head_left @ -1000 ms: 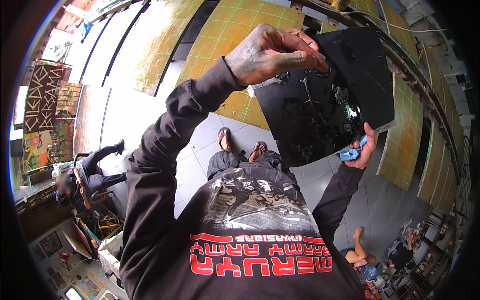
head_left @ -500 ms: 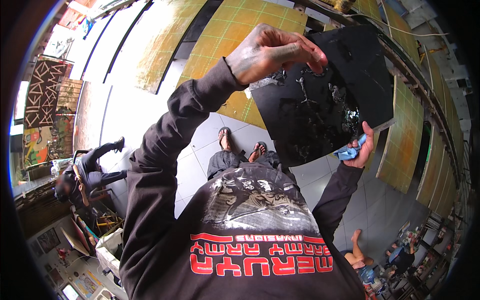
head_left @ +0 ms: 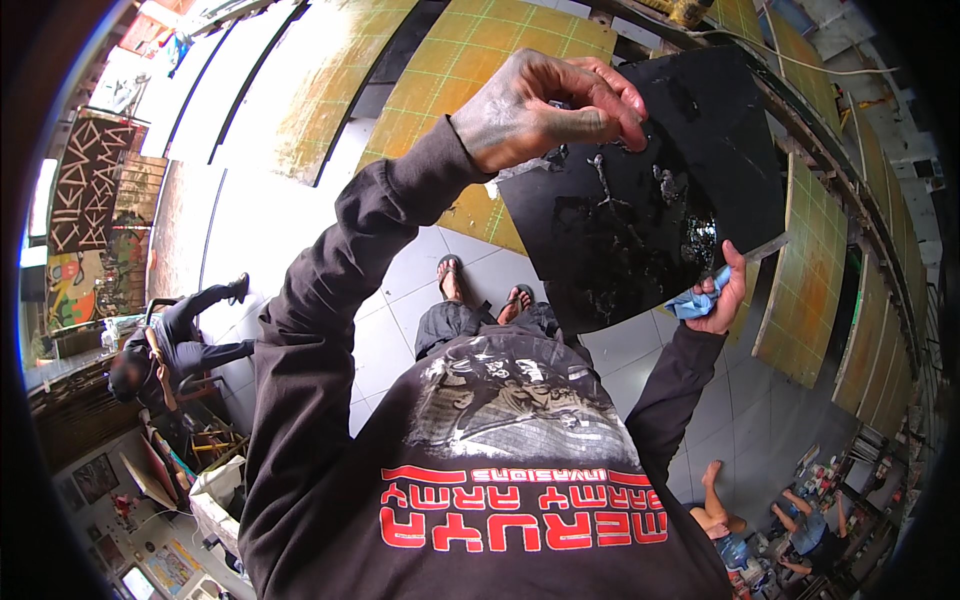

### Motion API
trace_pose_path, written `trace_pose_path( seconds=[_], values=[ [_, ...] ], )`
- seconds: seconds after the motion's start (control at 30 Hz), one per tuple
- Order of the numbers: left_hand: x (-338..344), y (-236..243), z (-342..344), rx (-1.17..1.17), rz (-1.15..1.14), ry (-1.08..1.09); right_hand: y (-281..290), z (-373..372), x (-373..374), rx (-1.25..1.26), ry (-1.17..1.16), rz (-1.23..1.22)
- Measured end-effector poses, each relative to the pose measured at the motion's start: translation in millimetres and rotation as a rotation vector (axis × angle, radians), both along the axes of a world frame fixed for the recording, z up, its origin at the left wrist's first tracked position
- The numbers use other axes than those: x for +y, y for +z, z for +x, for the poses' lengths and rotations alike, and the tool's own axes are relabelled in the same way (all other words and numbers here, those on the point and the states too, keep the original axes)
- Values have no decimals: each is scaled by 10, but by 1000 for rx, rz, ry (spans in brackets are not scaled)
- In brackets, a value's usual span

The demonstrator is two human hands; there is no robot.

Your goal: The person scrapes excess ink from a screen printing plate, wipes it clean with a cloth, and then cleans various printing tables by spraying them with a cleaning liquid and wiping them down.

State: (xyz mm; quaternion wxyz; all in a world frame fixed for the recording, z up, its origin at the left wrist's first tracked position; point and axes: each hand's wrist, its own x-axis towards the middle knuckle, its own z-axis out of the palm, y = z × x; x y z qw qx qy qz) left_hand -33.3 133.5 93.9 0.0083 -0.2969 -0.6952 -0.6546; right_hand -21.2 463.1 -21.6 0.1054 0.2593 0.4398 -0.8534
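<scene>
A dark sheet [head_left: 570, 250] with glossy wet patches and pale wrinkled smears spreads in front of me. Over its upper left part, my left hand [head_left: 560, 105] is closed, thumb and fingertips pressed together. Whatever those fingertips pinch, if anything, is too small or hidden to name. At the sheet's lower right edge my right hand [head_left: 728, 300] is wrapped around a crumpled light blue cloth [head_left: 698, 298], its thumb pointing up beside the edge. I cannot tell whether this hand also grips the sheet. A small crinkled clear scrap [head_left: 545, 163] shows below my left wrist.
Yellow boards with green grid lines [head_left: 450, 70] stand behind the sheet, with more boards [head_left: 805, 270] at the right. A person [head_left: 185, 345] sits at the left; other people [head_left: 805, 530] are at the lower right. A pale tiled floor [head_left: 390, 330] lies below.
My left fingertips have shifted slightly left and down over the sheet. The sheet has tilted a little, changing its reflections. My right hand stays on the blue cloth.
</scene>
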Motion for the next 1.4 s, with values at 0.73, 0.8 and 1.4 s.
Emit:
trace_pose_path(
  seconds=[0.73, 0.8, 1.4],
  values=[
    [-59, 63, 84, -76, 89, 65, -23, -25, -36, -25, -3, 31],
    [-51, 61, 94, -97, 103, 82, -17, -23, -38, -26, 6, 37],
    [-124, -35, 63, -188, 285, 138, -67, -43, 5, 7, 18, -25]
  ],
)
